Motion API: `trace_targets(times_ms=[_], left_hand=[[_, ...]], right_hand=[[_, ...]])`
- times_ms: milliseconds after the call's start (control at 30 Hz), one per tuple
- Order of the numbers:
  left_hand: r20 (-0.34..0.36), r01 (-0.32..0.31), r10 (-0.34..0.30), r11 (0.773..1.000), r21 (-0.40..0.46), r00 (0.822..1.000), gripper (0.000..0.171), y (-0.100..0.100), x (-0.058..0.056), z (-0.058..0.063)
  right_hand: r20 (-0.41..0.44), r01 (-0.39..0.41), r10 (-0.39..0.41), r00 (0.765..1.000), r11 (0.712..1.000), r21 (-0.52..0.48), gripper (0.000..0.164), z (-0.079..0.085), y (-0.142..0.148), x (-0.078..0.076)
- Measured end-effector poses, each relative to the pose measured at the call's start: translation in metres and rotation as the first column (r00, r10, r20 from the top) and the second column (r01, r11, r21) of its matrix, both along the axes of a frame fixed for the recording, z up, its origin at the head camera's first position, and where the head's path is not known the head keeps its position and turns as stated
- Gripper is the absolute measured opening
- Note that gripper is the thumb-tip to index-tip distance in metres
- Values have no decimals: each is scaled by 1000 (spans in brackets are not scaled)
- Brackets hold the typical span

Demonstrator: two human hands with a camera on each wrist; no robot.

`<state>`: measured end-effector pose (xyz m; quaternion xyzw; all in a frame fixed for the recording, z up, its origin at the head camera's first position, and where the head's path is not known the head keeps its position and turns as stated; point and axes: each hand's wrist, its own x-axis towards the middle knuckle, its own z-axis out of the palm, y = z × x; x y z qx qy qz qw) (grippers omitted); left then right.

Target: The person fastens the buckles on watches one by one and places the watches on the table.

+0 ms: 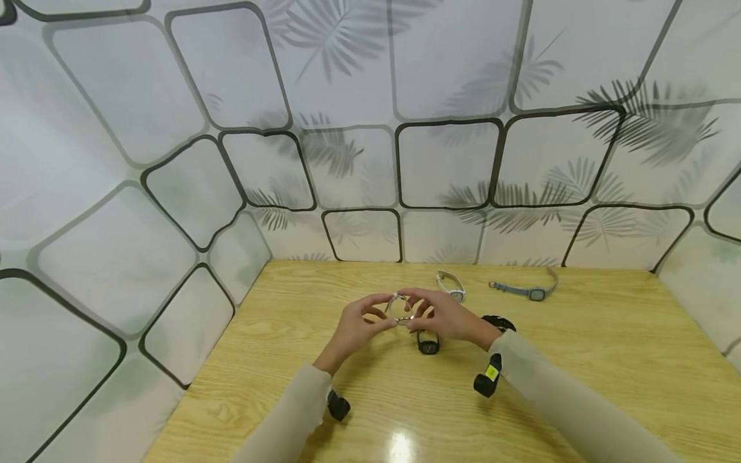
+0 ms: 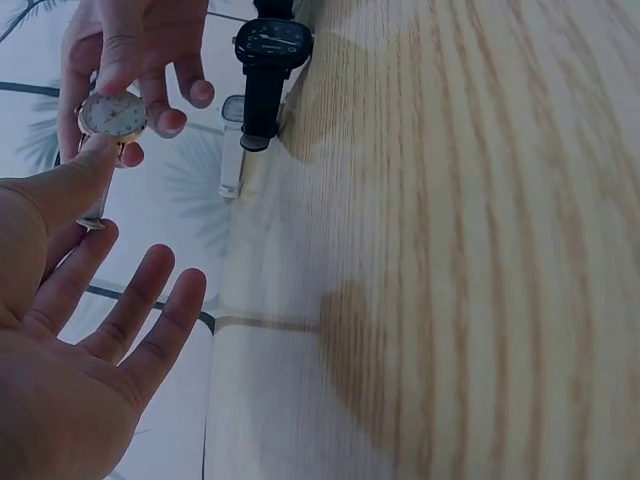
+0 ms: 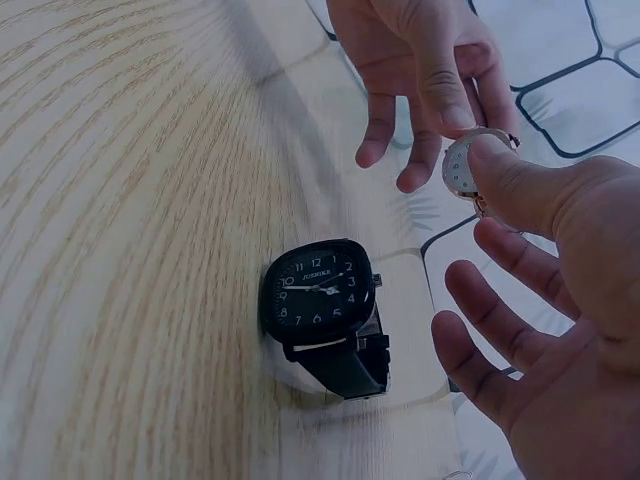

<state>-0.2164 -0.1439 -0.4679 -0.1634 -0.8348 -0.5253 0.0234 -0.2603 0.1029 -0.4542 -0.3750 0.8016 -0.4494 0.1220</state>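
A round wristwatch with a pale dial and gold-toned rim [image 2: 112, 116] is held up above the table between both hands. My left hand [image 1: 357, 326] pinches it from the left, its thumb on the edge of the dial in the left wrist view. From the right, my right hand [image 1: 444, 316] grips it too; in the right wrist view that thumb [image 3: 525, 190] covers part of the dial. Its band forms a loop in the head view. Below and close to the right hand, a black square-faced watch [image 3: 318, 290] stands on the table.
Behind the hands lies a white watch [image 1: 457, 295]. A blue-grey watch [image 1: 536, 294] is stretched out at the back right. A black strap-like thing [image 1: 499, 321] is partly hidden by the right wrist. Patterned fabric walls [image 1: 359, 167] border the wooden table [image 1: 278, 302].
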Motion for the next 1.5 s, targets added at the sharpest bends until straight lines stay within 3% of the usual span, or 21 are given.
trace_targets(times_ms=[300,533,1000,1300,1500], left_hand=[[32,67,-69,996,56,997,50,-1,2,1],[-20,98,-96,992,80,995,54,-2,2,-3],[-17,39,-38,999,30,999,44,-7,2,-3],[-40,47,-49,998,-30,998,40,-17,-7,2],[-25,27,-29,996,-86,999,40,-25,-16,2]], right_hand=[[-48,57,-58,997,998,-11,65,-4,3,4],[-105,74,-78,991,996,-45,65,-8,0,5],[-149,112,-113,982,994,-15,52,-8,-5,4],[-121,84,-79,990,996,41,53,2,-15,-7],[-154,96,-80,985,990,105,53,0,-24,-21]])
